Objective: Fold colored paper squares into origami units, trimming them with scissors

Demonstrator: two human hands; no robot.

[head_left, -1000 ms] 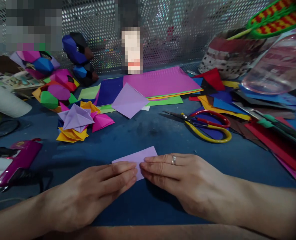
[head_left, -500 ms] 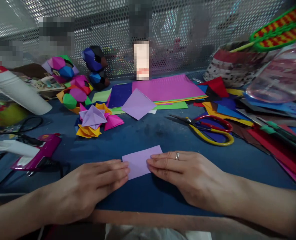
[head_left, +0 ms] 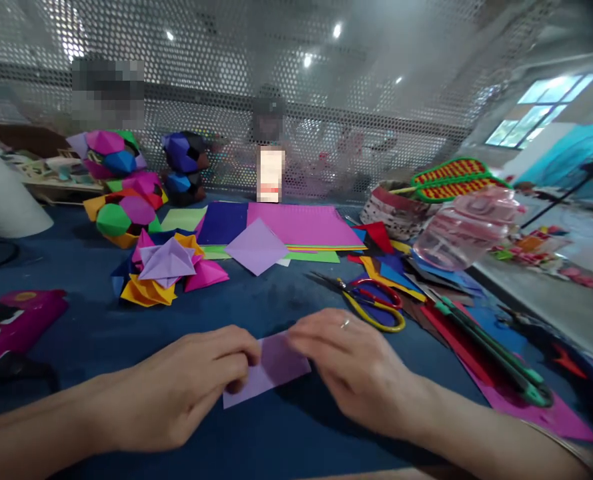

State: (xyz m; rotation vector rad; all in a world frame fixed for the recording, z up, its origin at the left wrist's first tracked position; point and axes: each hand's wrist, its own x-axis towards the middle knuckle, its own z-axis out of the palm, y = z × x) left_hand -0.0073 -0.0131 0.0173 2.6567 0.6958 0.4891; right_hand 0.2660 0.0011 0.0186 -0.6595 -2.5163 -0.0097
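Observation:
A folded piece of light purple paper [head_left: 281, 367] lies slanted on the blue tabletop between my hands. My left hand [head_left: 196, 380] has its fingers curled and pinches the left end of the paper. At the paper's upper right edge, the fingers of my right hand [head_left: 356, 367] are pressed together on it; their tips are a little blurred and the thumb is hidden. A silver ring shows on that hand. Beyond them lies a flat light purple square sheet [head_left: 257, 248].
Scissors [head_left: 361, 300] lie beyond my right hand, a green utility knife [head_left: 496, 353] farther right. Folded paper shapes [head_left: 169, 263] and a magenta hot glue gun [head_left: 26, 320] sit on the left. Coloured sheets [head_left: 301, 227], a pink bottle [head_left: 463, 230] and a perforated screen [head_left: 316, 113] stand behind.
The view has tilted up and turned right. My left fingers have curled from lying flat, and my right hand has shifted to the paper's far edge. The paper shows a longer, narrower shape.

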